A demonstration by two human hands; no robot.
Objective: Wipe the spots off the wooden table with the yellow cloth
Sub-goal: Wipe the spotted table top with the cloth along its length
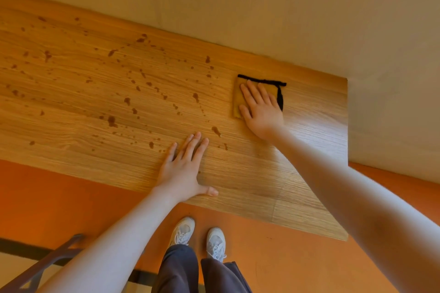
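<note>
A yellow cloth [238, 100] with a black edge lies flat on the wooden table [309, 150], near its far right end by the wall. My right hand [260, 110] presses flat on the cloth with straight fingers and covers most of it. Resting flat on the bare wood near the front edge is my left hand [184, 169], fingers spread and holding nothing. Several dark brown spots [128, 102] are scattered over the middle and left of the tabletop. The nearest ones lie just beyond my left fingertips.
A cream wall [285, 7] runs along the table's far side and right end. Below the front edge is orange floor [71, 197] with my feet in white shoes [197, 235]. A dark metal frame [47, 261] stands at the lower left.
</note>
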